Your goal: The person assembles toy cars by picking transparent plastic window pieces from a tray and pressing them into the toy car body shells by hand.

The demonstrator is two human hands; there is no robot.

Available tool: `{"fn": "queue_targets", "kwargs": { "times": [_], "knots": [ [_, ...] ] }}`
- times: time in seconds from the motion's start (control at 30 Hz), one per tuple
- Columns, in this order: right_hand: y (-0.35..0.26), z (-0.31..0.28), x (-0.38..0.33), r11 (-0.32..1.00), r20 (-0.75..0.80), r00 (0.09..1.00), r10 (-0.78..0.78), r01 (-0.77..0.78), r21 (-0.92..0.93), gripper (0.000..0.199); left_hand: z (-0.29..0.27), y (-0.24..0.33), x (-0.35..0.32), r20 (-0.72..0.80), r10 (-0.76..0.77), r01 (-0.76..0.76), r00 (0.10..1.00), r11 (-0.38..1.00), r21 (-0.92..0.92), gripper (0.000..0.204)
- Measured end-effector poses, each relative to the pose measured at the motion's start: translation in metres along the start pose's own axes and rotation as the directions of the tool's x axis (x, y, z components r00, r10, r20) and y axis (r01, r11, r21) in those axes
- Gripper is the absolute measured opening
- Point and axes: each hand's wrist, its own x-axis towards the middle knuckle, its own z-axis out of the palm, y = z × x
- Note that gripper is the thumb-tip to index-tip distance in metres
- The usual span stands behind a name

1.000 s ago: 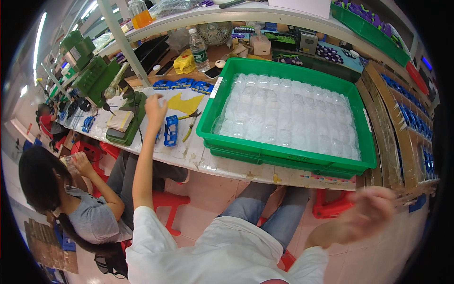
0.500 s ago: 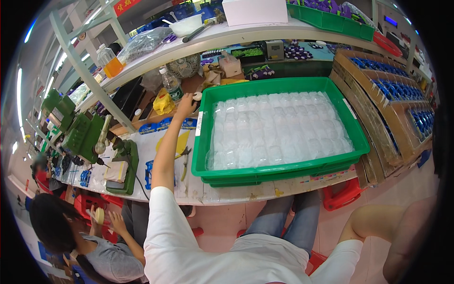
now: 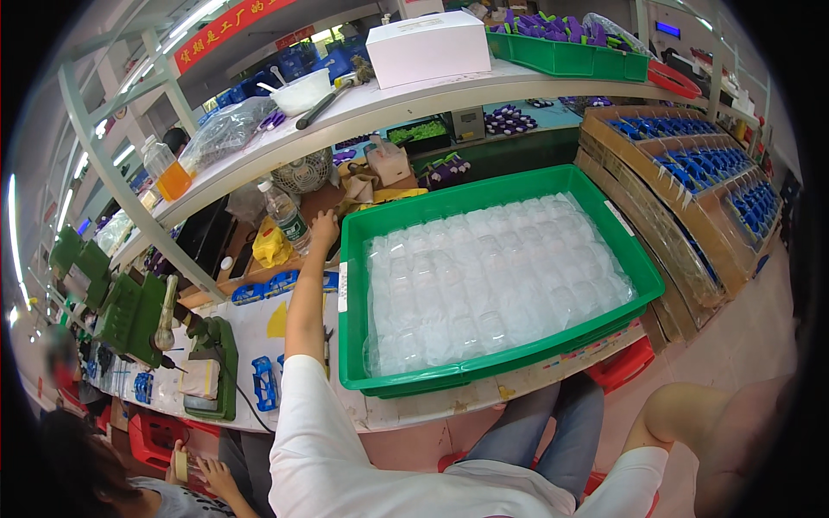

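My left arm reaches forward along the left side of a green tray (image 3: 501, 371). My left hand (image 3: 325, 229) is beside the tray's far left corner, next to a clear plastic bottle (image 3: 285, 216) with a green label. Its fingers are curled; what they hold, if anything, is hidden. Rows of rounded clear plastic pieces (image 3: 492, 328) fill the tray under a thin clear film. A second green tray seems to sit underneath. My right arm is bent at the right edge, its forearm raised and the hand out of view.
On the left stands a green bench press (image 3: 129, 315), near blue plastic parts (image 3: 264, 384). A yellow bag (image 3: 272, 245) lies by the bottle. Overhead, a shelf (image 3: 389, 102) carries a white box (image 3: 427, 50). Cardboard trays (image 3: 656, 207) of blue parts rise at right. A co-worker (image 3: 78, 466) sits lower left.
My view has shifted, so the bench appears lower and further left. My left hand has drawn back slightly from the tray's corner; the round white thing at its fingertips no longer shows.
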Motion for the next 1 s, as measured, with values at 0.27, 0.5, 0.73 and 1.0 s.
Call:
{"fn": "queue_targets", "kwargs": {
  "times": [0.27, 0.5, 0.73, 1.0],
  "knots": [
    [-0.01, 0.22, 0.111, 0.985, 0.121, 0.991, 0.06, -0.039, -0.165, 0.024, -0.003, 0.025, -0.002, -0.089, 0.015, -0.009, 0.996, 0.998, 0.068, 0.026],
    [0.03, 0.328, 0.177, 0.882, 0.091, 0.99, 0.108, -0.054, -0.469, 0.018, 0.002, -0.005, -0.034, -0.198, 0.208, -0.215, 0.958, 0.977, -0.012, 0.035],
    [0.158, 0.238, 0.14, 0.43, 0.08, 0.76, 0.645, -0.276, -0.86, 0.011, -0.015, -0.002, -0.044, -0.169, 0.207, -0.222, 0.964, 0.972, -0.08, 0.041],
    [0.232, 0.257, 0.109, -0.092, -0.088, 0.277, 0.957, 0.002, -0.996, 0.035, -0.086, 0.036, -0.071, -0.4, 0.138, -0.248, 0.906, 0.939, -0.237, 0.019]
  ]
}}
